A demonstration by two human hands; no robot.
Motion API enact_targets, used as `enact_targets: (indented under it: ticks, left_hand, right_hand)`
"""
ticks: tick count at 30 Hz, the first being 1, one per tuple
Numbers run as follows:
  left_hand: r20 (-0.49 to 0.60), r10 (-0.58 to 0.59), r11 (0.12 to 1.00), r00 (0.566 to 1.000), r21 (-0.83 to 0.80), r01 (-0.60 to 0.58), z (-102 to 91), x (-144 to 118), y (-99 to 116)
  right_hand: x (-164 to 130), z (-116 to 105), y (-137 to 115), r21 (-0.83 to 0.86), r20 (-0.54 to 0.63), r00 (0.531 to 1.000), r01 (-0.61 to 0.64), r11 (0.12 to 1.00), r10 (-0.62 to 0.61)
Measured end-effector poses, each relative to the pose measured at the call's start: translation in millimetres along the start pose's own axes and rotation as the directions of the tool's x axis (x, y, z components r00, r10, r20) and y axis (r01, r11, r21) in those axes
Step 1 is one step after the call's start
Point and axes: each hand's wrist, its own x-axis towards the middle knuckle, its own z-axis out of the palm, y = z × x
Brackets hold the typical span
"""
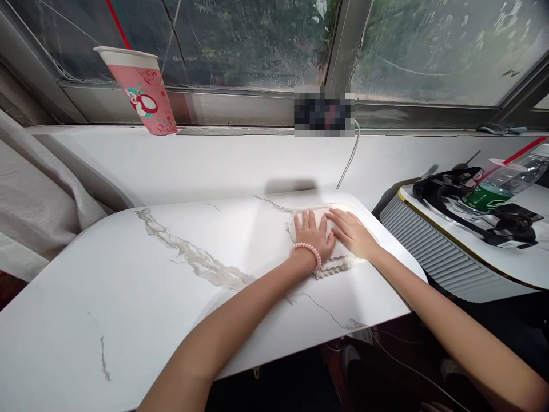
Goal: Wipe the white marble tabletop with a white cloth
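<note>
A pale cloth (pixel 332 267) with a wavy, scalloped edge lies flat near the right end of the white marble-patterned table (pixel 240 240). My left hand (pixel 312 232), wearing a pink beaded bracelet, presses on it with fingers spread. Beside it, my right hand (pixel 352 232) also rests flat on the cloth, fingers stretched out toward the left. The two hands nearly meet at the fingertips and thumb. Both palms cover much of the cloth, so its middle is partly hidden.
A pink paper cup (pixel 148 97) with a red straw stands on the windowsill. A blurred-out dark object (pixel 325 111) sits there too, with a white cable (pixel 349 157) nearby. At right, a ribbed cabinet (pixel 433 252) bears a plastic bottle (pixel 493 191) and black headgear (pixel 450 209). A curtain (pixel 38 183) hangs left.
</note>
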Motion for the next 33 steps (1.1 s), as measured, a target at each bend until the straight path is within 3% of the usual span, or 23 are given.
enact_targets:
  ticks: [9,14,21,33]
  left_hand:
    - [0.022,0.077,0.996,0.997,-0.036,-0.076,-2.7,-77.9,31.6]
    - [-0.009,0.134,0.989,0.991,-0.056,-0.134,-1.7,-101.7,39.4]
    - [0.036,0.133,0.989,0.991,-0.07,-0.13,-8.5,-106.4,33.0]
    - [-0.028,0.12,0.992,0.992,0.029,-0.119,-18.3,-143.7,-31.4]
  right_hand:
    - [-83.9,-23.3,-43.1,-0.052,0.024,1.0,-0.011,0.999,0.012]
    - [-110.4,-29.8,-56.4,-0.068,0.021,1.0,-0.009,0.998,0.011]
    - [-107.8,-25.8,-72.5,-0.106,-0.005,1.0,-0.029,0.994,0.029]
    - [-76.6,2.7,-140.1,-0.085,-0.004,1.0,0.016,0.996,-0.016]
